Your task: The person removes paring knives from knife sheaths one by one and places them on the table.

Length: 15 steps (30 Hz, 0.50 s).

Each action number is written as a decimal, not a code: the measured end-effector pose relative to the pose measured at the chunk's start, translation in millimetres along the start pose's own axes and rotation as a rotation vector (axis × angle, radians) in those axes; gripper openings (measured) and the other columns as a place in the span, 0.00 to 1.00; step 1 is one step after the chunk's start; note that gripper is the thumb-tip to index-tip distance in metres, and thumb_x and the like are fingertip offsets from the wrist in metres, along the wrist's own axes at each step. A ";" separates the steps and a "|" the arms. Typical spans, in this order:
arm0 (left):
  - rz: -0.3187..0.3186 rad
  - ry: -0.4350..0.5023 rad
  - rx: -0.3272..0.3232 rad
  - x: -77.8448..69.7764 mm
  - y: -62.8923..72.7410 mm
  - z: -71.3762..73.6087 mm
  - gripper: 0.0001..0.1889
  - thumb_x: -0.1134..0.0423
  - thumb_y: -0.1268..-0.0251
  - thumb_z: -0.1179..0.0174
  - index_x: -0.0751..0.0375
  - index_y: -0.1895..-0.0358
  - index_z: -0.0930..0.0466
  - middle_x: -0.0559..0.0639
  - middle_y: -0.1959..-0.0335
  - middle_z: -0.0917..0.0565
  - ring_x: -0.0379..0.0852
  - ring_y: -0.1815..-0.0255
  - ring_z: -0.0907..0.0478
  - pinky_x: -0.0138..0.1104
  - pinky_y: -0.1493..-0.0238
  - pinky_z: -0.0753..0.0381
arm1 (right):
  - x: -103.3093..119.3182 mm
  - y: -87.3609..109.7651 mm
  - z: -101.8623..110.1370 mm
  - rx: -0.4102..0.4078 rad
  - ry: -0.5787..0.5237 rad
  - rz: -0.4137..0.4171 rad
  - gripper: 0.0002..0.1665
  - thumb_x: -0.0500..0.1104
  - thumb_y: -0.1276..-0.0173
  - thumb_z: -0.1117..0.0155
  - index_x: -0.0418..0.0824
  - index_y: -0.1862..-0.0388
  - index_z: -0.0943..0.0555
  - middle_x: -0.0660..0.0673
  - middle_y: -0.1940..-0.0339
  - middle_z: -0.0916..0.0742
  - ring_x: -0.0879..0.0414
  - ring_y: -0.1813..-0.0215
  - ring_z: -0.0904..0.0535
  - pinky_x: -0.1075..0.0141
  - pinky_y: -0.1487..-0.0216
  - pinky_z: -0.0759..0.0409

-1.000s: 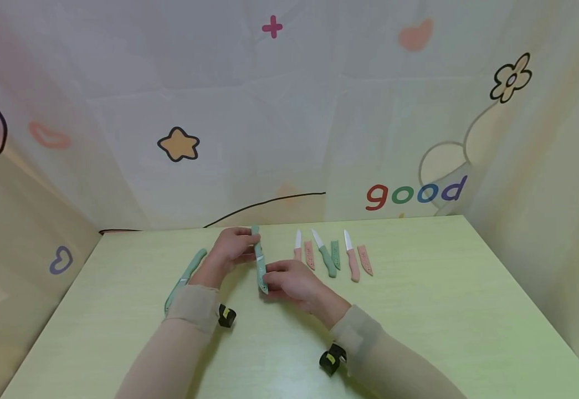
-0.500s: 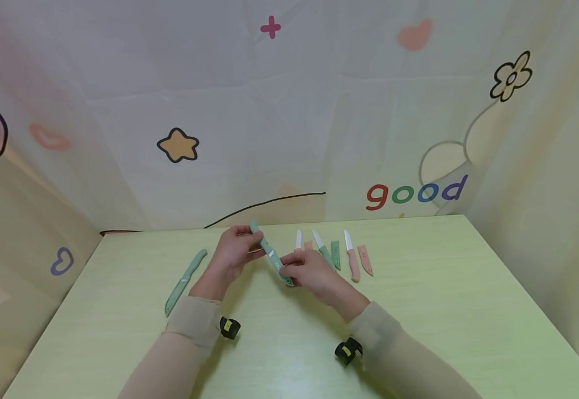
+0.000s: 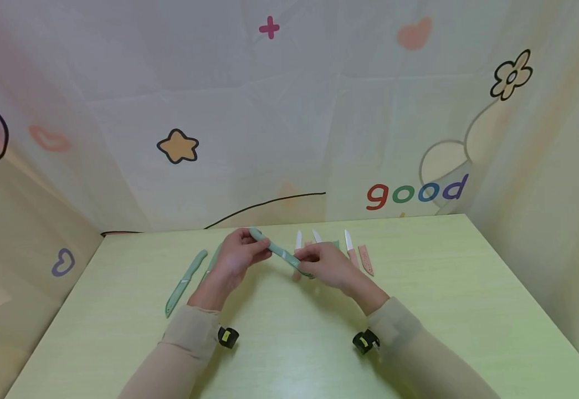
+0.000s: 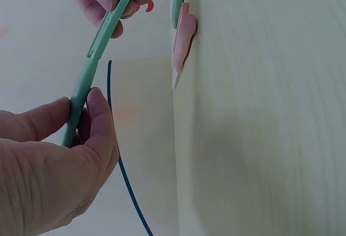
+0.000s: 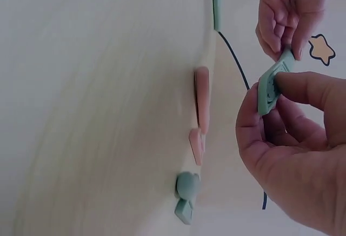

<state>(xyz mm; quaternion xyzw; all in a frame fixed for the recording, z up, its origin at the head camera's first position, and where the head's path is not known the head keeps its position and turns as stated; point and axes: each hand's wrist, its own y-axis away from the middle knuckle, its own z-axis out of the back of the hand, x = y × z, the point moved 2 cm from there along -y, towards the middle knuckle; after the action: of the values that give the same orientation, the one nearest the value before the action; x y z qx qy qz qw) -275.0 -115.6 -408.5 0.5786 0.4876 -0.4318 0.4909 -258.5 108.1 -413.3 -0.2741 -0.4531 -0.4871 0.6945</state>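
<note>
A green knife in a matching sheath is held slantwise above the table by both hands. My left hand pinches its handle between thumb and fingers. At the other end, my right hand grips the sheath, thumb on its patterned face. In the left wrist view, handle and sheath meet at a narrow seam. Two more green sheathed knives lie to the left: one in full view, the other partly behind my left hand.
Beyond my right hand lie unsheathed knives, one pink, with white blades. A pink sheath and a partly hidden green sheath lie among them. A printed curtain hangs behind the table.
The held knife has swung from nearly upright to a slant, its sheathed end moving right with my right hand. A second green knife on the left has come into view.
</note>
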 end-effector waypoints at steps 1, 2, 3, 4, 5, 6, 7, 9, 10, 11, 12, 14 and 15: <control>-0.006 -0.011 0.004 0.4 0.6 -0.2 0.15 0.77 0.26 0.37 0.73 0.42 0.29 0.60 0.54 0.18 0.46 0.60 0.12 0.38 0.49 0.12 | -0.2 0.1 2.0 -0.007 0.033 0.013 0.13 0.38 0.23 0.33 0.39 0.44 0.11 0.45 0.57 0.08 0.55 0.57 0.20 0.63 0.55 0.22; -0.011 -0.023 0.008 0.8 1.5 -0.5 0.15 0.77 0.26 0.37 0.73 0.43 0.28 0.60 0.55 0.18 0.47 0.60 0.12 0.39 0.49 0.12 | -0.5 0.0 3.7 -0.013 0.062 0.024 0.12 0.39 0.23 0.33 0.40 0.45 0.10 0.47 0.57 0.08 0.55 0.57 0.20 0.63 0.56 0.22; -0.018 -0.037 0.012 1.1 2.3 -0.7 0.15 0.77 0.27 0.36 0.73 0.43 0.28 0.60 0.55 0.18 0.47 0.59 0.12 0.39 0.49 0.12 | -0.3 0.1 5.4 -0.019 0.089 0.037 0.11 0.39 0.23 0.32 0.41 0.46 0.10 0.48 0.57 0.09 0.55 0.57 0.21 0.62 0.56 0.23; -0.025 -0.053 0.014 1.4 3.1 -0.9 0.15 0.77 0.27 0.36 0.73 0.43 0.28 0.60 0.56 0.18 0.47 0.59 0.12 0.39 0.49 0.12 | 0.0 0.2 6.8 -0.026 0.115 0.049 0.11 0.39 0.24 0.32 0.42 0.47 0.09 0.48 0.57 0.09 0.55 0.58 0.21 0.62 0.57 0.23; -0.035 -0.070 0.015 1.5 4.1 -1.2 0.16 0.78 0.28 0.35 0.73 0.43 0.27 0.60 0.56 0.18 0.48 0.59 0.11 0.40 0.49 0.12 | 0.3 0.2 8.0 -0.032 0.138 0.059 0.10 0.39 0.24 0.31 0.42 0.48 0.09 0.48 0.58 0.10 0.55 0.59 0.22 0.62 0.57 0.23; -0.044 -0.090 0.016 1.5 5.2 -1.5 0.16 0.78 0.29 0.34 0.73 0.43 0.27 0.60 0.56 0.18 0.50 0.58 0.11 0.40 0.49 0.12 | 0.6 0.3 9.1 -0.035 0.158 0.068 0.10 0.39 0.24 0.31 0.43 0.48 0.09 0.47 0.59 0.10 0.55 0.60 0.22 0.62 0.58 0.24; -0.055 -0.116 0.017 1.4 6.4 -1.6 0.17 0.78 0.30 0.34 0.73 0.43 0.26 0.60 0.56 0.18 0.51 0.57 0.11 0.40 0.49 0.12 | 1.1 0.5 9.9 -0.038 0.179 0.075 0.09 0.39 0.23 0.31 0.44 0.49 0.09 0.47 0.60 0.10 0.55 0.61 0.23 0.62 0.60 0.25; -0.077 -0.182 0.015 1.1 8.5 -1.6 0.17 0.77 0.31 0.32 0.71 0.43 0.25 0.61 0.56 0.18 0.56 0.56 0.10 0.40 0.49 0.12 | 2.6 0.8 11.2 -0.050 0.222 0.094 0.09 0.38 0.23 0.32 0.44 0.50 0.09 0.47 0.63 0.12 0.55 0.64 0.24 0.62 0.63 0.25; -0.089 -0.223 0.011 0.9 9.6 -1.7 0.17 0.75 0.31 0.31 0.70 0.44 0.24 0.60 0.56 0.17 0.57 0.55 0.10 0.40 0.49 0.12 | 3.5 0.9 11.7 -0.057 0.245 0.103 0.09 0.38 0.23 0.33 0.45 0.50 0.09 0.48 0.65 0.13 0.55 0.65 0.25 0.63 0.64 0.26; -0.103 -0.270 0.009 0.6 10.8 -1.7 0.16 0.74 0.31 0.30 0.69 0.44 0.23 0.60 0.55 0.17 0.58 0.54 0.10 0.39 0.50 0.12 | 4.6 1.1 12.2 -0.066 0.272 0.117 0.09 0.37 0.23 0.33 0.44 0.49 0.09 0.49 0.66 0.13 0.56 0.66 0.25 0.63 0.65 0.26; -0.119 -0.327 0.004 0.3 11.8 -1.7 0.16 0.73 0.32 0.29 0.67 0.45 0.22 0.59 0.55 0.17 0.58 0.54 0.10 0.39 0.51 0.12 | 5.7 1.4 12.5 -0.073 0.298 0.130 0.10 0.36 0.23 0.34 0.44 0.49 0.10 0.50 0.67 0.14 0.56 0.68 0.26 0.64 0.67 0.26; -0.165 -0.437 -0.009 -0.7 13.5 -2.5 0.16 0.70 0.33 0.26 0.64 0.45 0.19 0.56 0.56 0.15 0.56 0.56 0.11 0.38 0.53 0.14 | 8.9 2.2 12.9 -0.086 0.355 0.163 0.10 0.35 0.23 0.34 0.42 0.49 0.10 0.52 0.67 0.16 0.56 0.68 0.26 0.64 0.67 0.26; -0.188 -0.487 -0.015 -1.1 14.1 -3.1 0.17 0.68 0.34 0.25 0.63 0.46 0.18 0.55 0.56 0.15 0.53 0.57 0.12 0.38 0.54 0.15 | 10.3 2.6 13.1 -0.090 0.385 0.179 0.10 0.34 0.24 0.34 0.42 0.49 0.10 0.52 0.67 0.16 0.56 0.68 0.26 0.63 0.67 0.25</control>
<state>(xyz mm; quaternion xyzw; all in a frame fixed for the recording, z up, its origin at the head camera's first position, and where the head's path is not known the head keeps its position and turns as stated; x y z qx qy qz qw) -261.1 -113.4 -404.9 0.4060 0.4101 -0.5984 0.5558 -259.7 115.4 -398.2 -0.2461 -0.2636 -0.4865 0.7958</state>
